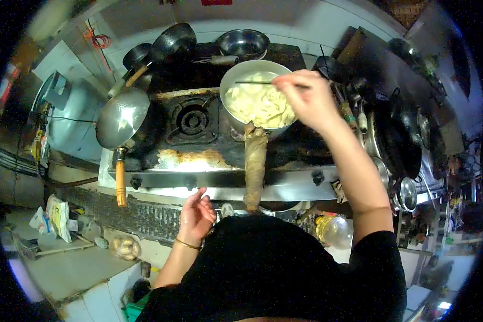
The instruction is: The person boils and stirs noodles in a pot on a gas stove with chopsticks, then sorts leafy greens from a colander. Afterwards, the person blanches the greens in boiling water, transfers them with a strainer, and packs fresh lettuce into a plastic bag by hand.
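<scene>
A large pan (228, 80) with a cloth-wrapped handle (256, 163) stands on the right part of the stove, filled with pale, flat pieces in liquid. Over its right rim, my right hand (305, 96) is closed on a thin dark stick-like utensil (246, 82), whose far end reaches across the pan. Whether it is one stick or a pair cannot be made out. My left hand (197, 217) is below the stove's front edge, left of the wrapped handle, palm up with fingers apart and nothing in it.
A bare burner (193, 122) lies left of the pan. A wok (123, 118) with a wooden handle sits at the stove's left. More pans (244, 43) stand behind. Several utensils and pots crowd the right side. A bag of round items (125, 247) is at lower left.
</scene>
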Tool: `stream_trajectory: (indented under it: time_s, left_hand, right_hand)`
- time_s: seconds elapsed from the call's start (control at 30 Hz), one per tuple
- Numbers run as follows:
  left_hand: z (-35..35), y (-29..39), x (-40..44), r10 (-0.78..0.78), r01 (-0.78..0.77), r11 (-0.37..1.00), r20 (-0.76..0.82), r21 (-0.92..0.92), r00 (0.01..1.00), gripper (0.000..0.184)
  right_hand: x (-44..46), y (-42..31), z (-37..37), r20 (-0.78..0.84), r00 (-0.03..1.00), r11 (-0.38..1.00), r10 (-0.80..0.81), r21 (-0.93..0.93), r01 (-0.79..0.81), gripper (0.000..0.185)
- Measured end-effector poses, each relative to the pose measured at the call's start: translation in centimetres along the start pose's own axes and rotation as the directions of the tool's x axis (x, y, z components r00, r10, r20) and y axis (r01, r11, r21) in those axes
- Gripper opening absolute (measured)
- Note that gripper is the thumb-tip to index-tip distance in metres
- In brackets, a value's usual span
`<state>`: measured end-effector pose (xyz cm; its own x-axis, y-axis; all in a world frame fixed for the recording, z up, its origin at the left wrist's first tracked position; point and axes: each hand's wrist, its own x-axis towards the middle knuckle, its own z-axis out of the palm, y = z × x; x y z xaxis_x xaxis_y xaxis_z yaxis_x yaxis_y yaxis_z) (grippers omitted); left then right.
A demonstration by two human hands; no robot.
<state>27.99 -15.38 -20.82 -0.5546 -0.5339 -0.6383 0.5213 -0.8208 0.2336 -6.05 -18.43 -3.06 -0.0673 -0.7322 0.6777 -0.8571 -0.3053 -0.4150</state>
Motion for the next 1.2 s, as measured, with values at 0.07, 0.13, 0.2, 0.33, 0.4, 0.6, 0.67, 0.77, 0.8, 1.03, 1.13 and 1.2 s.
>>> stream_trajectory:
  time_s: [0.07,0.13,0.2,0.33,0.4,0.6,0.67,0.77,0.8,1.03,1.13,1.2]
  left_hand:
    - [0.0,0.0,-0.1,0.003,-0.003,1.0,0.009,0.003,1.0,0.014]
    - [-0.4,0.0,-0.5,0.02,-0.02,1.0,0.012,-0.016,1.0,0.015]
    - [-0.9,0.2,-0.7,0.041,-0.041,0.999,-0.005,-0.03,0.999,0.015]
    - [-2.1,0.3,-0.7,0.057,-0.058,0.998,-0.042,-0.036,0.997,0.015]
    - [-1.9,0.4,-0.8,0.046,-0.047,0.998,-0.047,-0.033,0.998,0.014]
    - [-1.3,0.9,-0.7,0.043,-0.044,0.999,-0.051,-0.024,0.998,0.017]
    - [-3.4,1.2,0.2,0.036,-0.036,0.999,-0.016,-0.033,0.999,0.013]
    - [-3.4,1.4,0.5,0.023,-0.025,0.998,-0.037,-0.058,0.999,0.014]
    - [-3.2,1.4,0.5,0.022,-0.024,0.999,-0.028,-0.046,0.999,0.014]
    - [-2.1,1.1,0.0,0.046,-0.047,0.998,-0.015,-0.049,0.999,0.015]
    - [-3.2,0.7,0.1,0.064,-0.066,0.996,-0.024,-0.066,0.998,0.014]
    - [-3.6,0.5,0.4,0.048,-0.051,0.996,-0.047,-0.068,0.998,0.014]
  right_hand:
    - [-0.9,1.4,1.9,0.198,0.98,0.984,-0.034,-0.163,0.067,0.015]
    - [-1.4,3.2,2.0,0.224,0.974,0.966,0.043,-0.258,0.016,0.014]
    - [-1.3,3.3,0.4,0.155,0.988,0.941,0.018,-0.337,0.036,0.012]
    - [-0.5,0.2,-1.0,0.069,0.995,0.98,-0.071,-0.178,0.082,0.009]
    - [-0.9,-0.2,0.3,0.043,0.994,0.995,-0.103,0.007,0.103,0.009]
    - [-2.4,3.6,0.0,0.109,0.991,0.921,-0.081,-0.372,0.116,0.008]
    - [-2.2,2.3,-1.1,0.05,0.989,0.93,-0.142,-0.335,0.15,0.003]
    - [-2.0,0.4,-1.2,0.02,0.963,0.904,-0.269,-0.341,0.26,0.006]
    - [-1.8,-0.1,-0.7,-0.015,0.951,0.914,-0.308,-0.283,0.291,0.007]
    - [-1.4,1.0,3.9,0.259,0.951,0.981,0.167,0.05,-0.185,0.015]
    - [-2.0,0.5,2.6,0.433,0.843,0.83,0.32,0.3,-0.47,0.02]
    - [-1.9,0.2,0.7,0.484,0.812,0.841,0.327,0.243,-0.483,0.022]
